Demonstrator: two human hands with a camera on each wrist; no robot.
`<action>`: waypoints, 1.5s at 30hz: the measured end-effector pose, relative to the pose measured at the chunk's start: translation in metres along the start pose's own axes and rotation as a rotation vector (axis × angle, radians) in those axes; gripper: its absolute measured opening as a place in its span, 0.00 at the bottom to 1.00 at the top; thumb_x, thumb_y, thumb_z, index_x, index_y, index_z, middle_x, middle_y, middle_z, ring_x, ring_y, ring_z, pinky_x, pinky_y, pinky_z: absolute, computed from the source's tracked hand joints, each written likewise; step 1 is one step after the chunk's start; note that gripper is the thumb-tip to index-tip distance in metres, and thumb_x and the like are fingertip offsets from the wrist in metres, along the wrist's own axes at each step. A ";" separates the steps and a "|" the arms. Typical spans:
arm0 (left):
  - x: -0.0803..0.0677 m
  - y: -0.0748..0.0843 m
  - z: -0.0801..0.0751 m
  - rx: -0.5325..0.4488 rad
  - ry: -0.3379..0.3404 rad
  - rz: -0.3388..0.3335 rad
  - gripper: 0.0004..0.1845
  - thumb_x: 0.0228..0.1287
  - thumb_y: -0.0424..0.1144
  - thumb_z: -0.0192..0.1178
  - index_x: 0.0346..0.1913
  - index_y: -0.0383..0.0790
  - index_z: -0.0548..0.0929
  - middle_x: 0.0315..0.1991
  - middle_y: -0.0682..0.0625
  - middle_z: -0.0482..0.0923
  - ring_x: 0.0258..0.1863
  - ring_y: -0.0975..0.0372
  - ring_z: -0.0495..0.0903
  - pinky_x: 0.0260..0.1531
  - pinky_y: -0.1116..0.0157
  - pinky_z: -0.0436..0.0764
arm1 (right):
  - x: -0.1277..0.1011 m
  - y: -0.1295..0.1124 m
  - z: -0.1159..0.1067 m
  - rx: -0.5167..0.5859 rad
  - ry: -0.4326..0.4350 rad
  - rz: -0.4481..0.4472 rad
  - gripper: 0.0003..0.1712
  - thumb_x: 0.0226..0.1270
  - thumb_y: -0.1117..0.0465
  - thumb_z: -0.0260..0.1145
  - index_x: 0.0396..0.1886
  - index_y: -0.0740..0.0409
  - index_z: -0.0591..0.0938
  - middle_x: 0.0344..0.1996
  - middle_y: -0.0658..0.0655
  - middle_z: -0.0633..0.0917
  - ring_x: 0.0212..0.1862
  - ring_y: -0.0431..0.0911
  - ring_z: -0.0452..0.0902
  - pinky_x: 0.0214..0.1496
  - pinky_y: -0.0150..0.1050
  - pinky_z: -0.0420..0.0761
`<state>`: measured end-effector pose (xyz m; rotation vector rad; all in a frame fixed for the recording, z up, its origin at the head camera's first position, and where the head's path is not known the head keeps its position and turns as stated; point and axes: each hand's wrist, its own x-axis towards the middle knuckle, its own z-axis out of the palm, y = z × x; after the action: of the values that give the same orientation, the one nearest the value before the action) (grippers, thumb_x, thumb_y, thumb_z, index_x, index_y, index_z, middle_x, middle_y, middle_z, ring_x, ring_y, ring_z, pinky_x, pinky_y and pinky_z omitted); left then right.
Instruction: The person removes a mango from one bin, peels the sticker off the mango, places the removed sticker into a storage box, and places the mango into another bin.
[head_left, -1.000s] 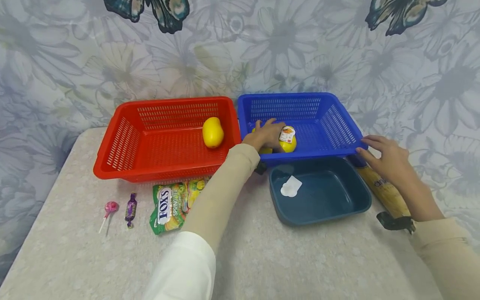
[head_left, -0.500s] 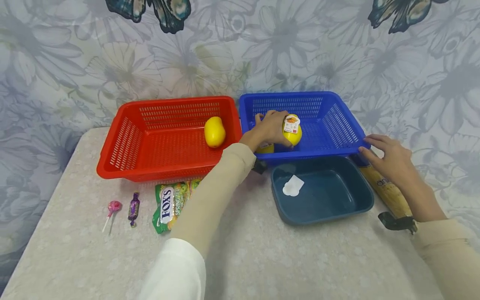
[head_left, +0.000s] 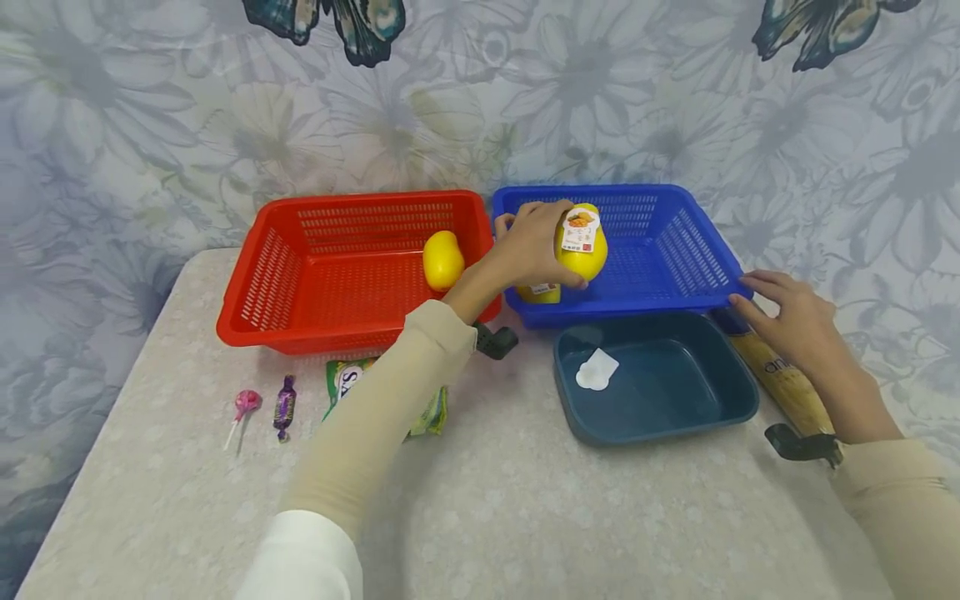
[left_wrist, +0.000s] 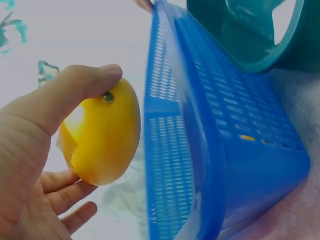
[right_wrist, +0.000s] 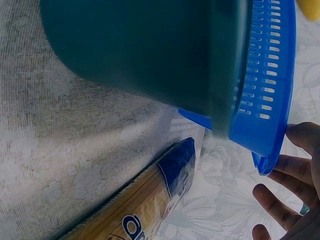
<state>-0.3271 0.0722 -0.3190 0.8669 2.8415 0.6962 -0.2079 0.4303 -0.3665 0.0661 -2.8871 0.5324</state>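
My left hand (head_left: pixel 531 246) grips a yellow mango (head_left: pixel 589 260) with a white label, raised over the left part of the blue basket (head_left: pixel 656 273). In the left wrist view the thumb lies across the top of the mango (left_wrist: pixel 104 137) near its green stem spot, fingers beneath. Low in the basket's front left corner lies another yellow labelled item (head_left: pixel 546 294), partly hidden by the hand. My right hand (head_left: pixel 798 321) pinches the basket's front right corner; the right wrist view has the thumb on one side of the rim (right_wrist: pixel 282 125) and fingers on the other.
A red basket (head_left: pixel 352 287) holding a yellow mango (head_left: pixel 443 261) stands left. In front of the blue basket is a dark teal tub (head_left: pixel 675 379) with a white scrap (head_left: pixel 597 370). A spaghetti pack (head_left: pixel 780 375), lollipop (head_left: pixel 247 402), purple-wrapped candy (head_left: pixel 284 408) and Fox's bag (head_left: pixel 429 417) lie around.
My left hand has lifted the labelled mango up from the blue basket's floor, revealing more of the yellow item beneath. The right hand stays at the basket's corner. The head view has shifted slightly.
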 end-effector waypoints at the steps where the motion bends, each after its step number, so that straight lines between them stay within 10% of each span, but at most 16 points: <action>1: -0.006 0.000 -0.002 -0.003 0.011 0.006 0.58 0.46 0.65 0.73 0.77 0.51 0.57 0.71 0.55 0.65 0.71 0.56 0.53 0.60 0.50 0.54 | 0.000 0.001 0.000 -0.004 -0.003 0.004 0.30 0.76 0.49 0.59 0.62 0.71 0.76 0.64 0.74 0.71 0.64 0.76 0.61 0.56 0.78 0.55; 12: -0.055 -0.001 -0.012 -0.049 0.117 0.062 0.56 0.43 0.64 0.74 0.75 0.50 0.61 0.67 0.55 0.68 0.69 0.56 0.55 0.57 0.52 0.56 | -0.001 0.008 -0.006 -0.028 -0.028 0.035 0.33 0.78 0.46 0.55 0.64 0.71 0.74 0.66 0.75 0.69 0.66 0.77 0.58 0.58 0.81 0.50; 45: -0.177 -0.024 0.017 -0.093 0.147 0.084 0.57 0.43 0.60 0.77 0.76 0.48 0.61 0.70 0.55 0.66 0.69 0.57 0.57 0.60 0.49 0.58 | -0.003 0.001 0.001 -0.019 -0.058 0.054 0.35 0.79 0.44 0.51 0.69 0.70 0.70 0.69 0.75 0.65 0.71 0.75 0.52 0.62 0.79 0.47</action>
<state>-0.1880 -0.0355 -0.3527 0.9636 2.8849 0.9307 -0.2052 0.4307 -0.3687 0.0011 -2.9577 0.5203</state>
